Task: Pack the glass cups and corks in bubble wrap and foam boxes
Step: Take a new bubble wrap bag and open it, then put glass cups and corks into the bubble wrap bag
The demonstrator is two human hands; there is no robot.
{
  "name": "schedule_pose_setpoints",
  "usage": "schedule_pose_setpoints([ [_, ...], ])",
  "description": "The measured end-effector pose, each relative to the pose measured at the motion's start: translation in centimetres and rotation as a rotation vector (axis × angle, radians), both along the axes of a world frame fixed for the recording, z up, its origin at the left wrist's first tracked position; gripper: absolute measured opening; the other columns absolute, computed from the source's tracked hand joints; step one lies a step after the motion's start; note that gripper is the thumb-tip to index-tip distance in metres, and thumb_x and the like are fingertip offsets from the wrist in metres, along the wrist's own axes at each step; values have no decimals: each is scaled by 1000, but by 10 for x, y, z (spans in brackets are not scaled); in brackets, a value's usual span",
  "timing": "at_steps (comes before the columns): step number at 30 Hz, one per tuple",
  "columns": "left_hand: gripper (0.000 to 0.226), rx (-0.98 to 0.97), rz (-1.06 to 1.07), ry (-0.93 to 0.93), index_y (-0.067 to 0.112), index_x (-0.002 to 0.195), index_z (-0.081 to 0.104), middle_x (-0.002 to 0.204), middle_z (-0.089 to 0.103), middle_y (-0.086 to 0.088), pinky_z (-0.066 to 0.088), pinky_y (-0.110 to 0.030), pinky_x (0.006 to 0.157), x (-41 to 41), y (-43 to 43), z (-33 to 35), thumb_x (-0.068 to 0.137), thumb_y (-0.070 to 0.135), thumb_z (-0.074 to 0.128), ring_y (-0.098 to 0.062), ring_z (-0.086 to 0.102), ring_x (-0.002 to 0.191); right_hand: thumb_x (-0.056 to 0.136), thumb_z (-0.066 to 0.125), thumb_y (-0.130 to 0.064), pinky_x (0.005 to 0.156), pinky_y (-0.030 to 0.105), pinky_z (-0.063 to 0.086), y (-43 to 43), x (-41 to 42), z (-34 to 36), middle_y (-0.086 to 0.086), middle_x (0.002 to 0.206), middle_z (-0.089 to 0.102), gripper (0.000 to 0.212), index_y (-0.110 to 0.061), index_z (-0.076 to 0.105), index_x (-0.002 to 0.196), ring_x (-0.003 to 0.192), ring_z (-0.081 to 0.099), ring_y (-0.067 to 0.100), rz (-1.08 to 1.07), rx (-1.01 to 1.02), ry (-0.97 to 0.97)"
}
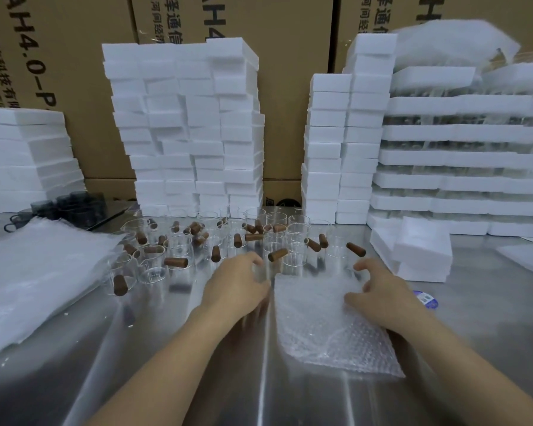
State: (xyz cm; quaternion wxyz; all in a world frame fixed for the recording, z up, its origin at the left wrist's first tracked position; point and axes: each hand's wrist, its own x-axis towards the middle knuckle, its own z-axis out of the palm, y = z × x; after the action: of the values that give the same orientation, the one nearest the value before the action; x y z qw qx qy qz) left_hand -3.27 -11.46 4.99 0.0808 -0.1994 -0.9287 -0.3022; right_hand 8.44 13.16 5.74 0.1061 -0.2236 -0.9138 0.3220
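Observation:
Several clear glass cups (179, 250) stand in a cluster on the steel table (136, 364), with brown corks (176, 262) lying on and among them. A sheet of bubble wrap (326, 333) lies in front of me. My left hand (237, 287) is at the sheet's left far corner, fingers curled round a clear glass cup (260, 273) that is hard to make out. My right hand (379, 293) grips the sheet's far right corner, thumb on top of the wrap. White foam boxes (422, 250) sit just right of the sheet.
Tall stacks of white foam boxes (191, 127) line the back, with foam trays of glasses (462, 161) at the right. A pile of bubble wrap sheets (34, 272) lies at the left, dark glass cups (71, 207) behind it. Cardboard cartons (290, 41) form the back wall.

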Motion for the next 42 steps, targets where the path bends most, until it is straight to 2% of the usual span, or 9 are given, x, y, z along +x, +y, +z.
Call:
schedule_pose_setpoints([
  [5, 36, -43, -247, 277, 40, 135, 64, 128, 63, 20, 49, -30, 98, 18, 20, -4, 106, 57, 51, -2, 57, 115, 86, 70, -49, 82, 38, 57, -7, 2, 1, -9, 102, 64, 59, -40, 44, 139, 88, 65, 12, 16, 155, -80],
  [9, 32, -188, -314, 376, 37, 130, 69, 134, 59, 20, 45, -36, 104, 15, 25, -13, 108, 47, 49, -5, 50, 125, 88, 66, -54, 86, 41, 56, -9, 3, 1, -7, 108, 65, 61, -41, 40, 142, 96, 63, 15, 13, 222, -104],
  [12, 28, -121, -260, 326, 35, 128, 72, 133, 58, 18, 46, -37, 103, 5, 21, -16, 105, 42, 56, -8, 50, 126, 90, 64, -55, 89, 42, 56, -11, 3, -1, -6, 115, 65, 62, -40, 39, 145, 100, 63, 17, 14, 239, -106],
  [18, 36, -13, -187, 195, 39, 142, 65, 170, 36, 8, 27, -46, 126, -14, 24, -17, 107, 37, 56, -17, 20, 160, 95, 57, -55, 89, 43, 57, -12, 1, -5, -9, 101, 63, 58, -39, 37, 147, 97, 63, 18, 19, 287, -102],
  [23, 26, -94, -157, 337, 37, 118, 78, 129, 69, 16, 44, -39, 102, -12, 24, -18, 105, 34, 56, -14, 53, 127, 96, 55, -56, 90, 43, 57, -9, -2, -8, -7, 104, 61, 56, -40, 36, 147, 100, 61, 19, 21, 307, -109],
  [30, 45, -138, -256, 229, 52, 151, 40, 117, 61, 10, 47, -48, 102, -4, 28, -16, 109, 40, 48, -23, 55, 124, 97, 52, -57, 85, 41, 54, -6, -6, -13, -7, 99, 58, 55, -40, 37, 147, 97, 58, 20, 17, 334, -113],
  [35, 39, -62, -228, 270, 48, 144, 61, 80, 61, 21, 52, -42, 95, -4, 28, -19, 108, 44, 49, -16, 63, 110, 97, 51, -58, 83, 41, 52, -5, -7, -15, -6, 102, 57, 55, -41, 36, 147, 96, 56, 20, 17, 343, -123],
  [38, 26, 66, -193, 287, 51, 123, 66, 85, 66, 27, 50, -33, 81, -6, 31, -19, 101, 53, 53, 4, 61, 85, 97, 50, -59, 80, 41, 50, -6, -8, -16, -7, 99, 56, 53, -40, 38, 146, 96, 57, 20, 17, 353, -122],
  [42, 30, 61, -222, 245, 59, 128, 63, 93, 72, 29, 41, -17, 65, -4, 31, -21, 98, 59, 61, 17, 57, 72, 98, 49, -59, 77, 39, 46, -6, -8, -17, -14, 84, 49, 51, -39, 40, 144, 94, 55, 20, 23, 367, -114],
])
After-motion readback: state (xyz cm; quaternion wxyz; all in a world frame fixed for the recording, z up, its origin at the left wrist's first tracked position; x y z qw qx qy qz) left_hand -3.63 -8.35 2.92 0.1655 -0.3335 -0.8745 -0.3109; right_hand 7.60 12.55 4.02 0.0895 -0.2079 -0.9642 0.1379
